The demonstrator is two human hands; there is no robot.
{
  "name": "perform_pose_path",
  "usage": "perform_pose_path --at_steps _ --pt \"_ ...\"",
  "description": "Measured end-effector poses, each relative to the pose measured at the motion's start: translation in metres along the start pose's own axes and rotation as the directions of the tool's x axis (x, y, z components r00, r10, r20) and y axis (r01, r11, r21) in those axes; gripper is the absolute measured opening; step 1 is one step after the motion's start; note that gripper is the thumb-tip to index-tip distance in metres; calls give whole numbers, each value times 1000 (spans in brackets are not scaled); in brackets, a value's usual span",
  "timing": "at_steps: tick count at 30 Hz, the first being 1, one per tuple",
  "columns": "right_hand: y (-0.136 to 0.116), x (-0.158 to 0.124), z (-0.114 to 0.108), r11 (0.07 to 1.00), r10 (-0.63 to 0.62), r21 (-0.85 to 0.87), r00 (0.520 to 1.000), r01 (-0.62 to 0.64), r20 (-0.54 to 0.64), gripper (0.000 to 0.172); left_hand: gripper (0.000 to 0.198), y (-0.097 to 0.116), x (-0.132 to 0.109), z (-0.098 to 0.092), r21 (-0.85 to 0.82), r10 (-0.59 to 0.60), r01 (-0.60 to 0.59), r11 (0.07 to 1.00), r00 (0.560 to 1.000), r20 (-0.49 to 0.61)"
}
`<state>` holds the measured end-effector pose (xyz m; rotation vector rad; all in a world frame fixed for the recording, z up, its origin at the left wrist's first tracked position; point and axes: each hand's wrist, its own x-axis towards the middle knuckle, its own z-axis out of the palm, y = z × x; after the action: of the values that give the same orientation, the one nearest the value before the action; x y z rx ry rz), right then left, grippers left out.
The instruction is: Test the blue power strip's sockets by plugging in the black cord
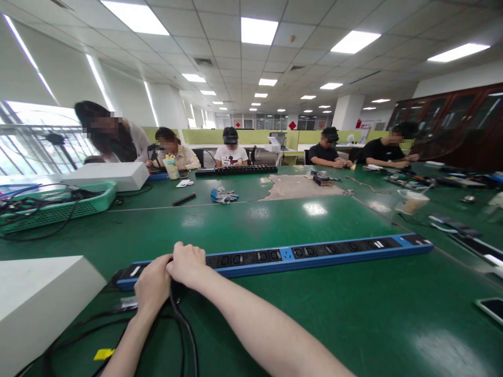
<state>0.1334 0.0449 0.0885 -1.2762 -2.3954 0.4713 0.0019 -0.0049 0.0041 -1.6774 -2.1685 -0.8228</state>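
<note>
A long blue and black power strip point(298, 255) lies across the green table point(275, 220) in front of me. Both my hands are at its left end. My right hand point(187, 264) is closed, its fingers curled over a black cable point(184, 324) where it meets the strip. My left hand point(152, 285) is closed too, pressed against the right one on the same cable. The cable runs down between my forearms toward the near edge.
A white box point(35, 303) stands at my near left, with black cables point(70, 340) and a yellow tag point(103, 354) beside it. A green basket point(58, 207) of cables and another white box point(106, 175) lie further left. Several people sit at the far side. A phone point(491, 308) lies right.
</note>
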Motion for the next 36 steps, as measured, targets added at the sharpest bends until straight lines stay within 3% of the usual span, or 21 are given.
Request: perform_pose_path --at_steps 4,11,17,25,36 --pt "-3 8 1 999 34 2 998 -34 55 28 36 1 -1 -1 -17 6 -6 1000 1000 -16" --pt "-3 -3 13 1000 15 22 995 -13 -97 29 35 2 0 -2 19 -14 13 1000 999 37" --pt "-7 0 8 1000 23 1 1000 -23 -14 28 34 1 0 -2 9 10 -10 1000 999 35" --pt "-9 3 9 999 30 11 999 -30 -36 30 35 -6 0 5 4 -9 9 1000 1000 20" --pt "-11 -2 10 1000 19 -10 997 -20 -70 29 34 -1 1 -2 -3 -11 12 1000 999 48"
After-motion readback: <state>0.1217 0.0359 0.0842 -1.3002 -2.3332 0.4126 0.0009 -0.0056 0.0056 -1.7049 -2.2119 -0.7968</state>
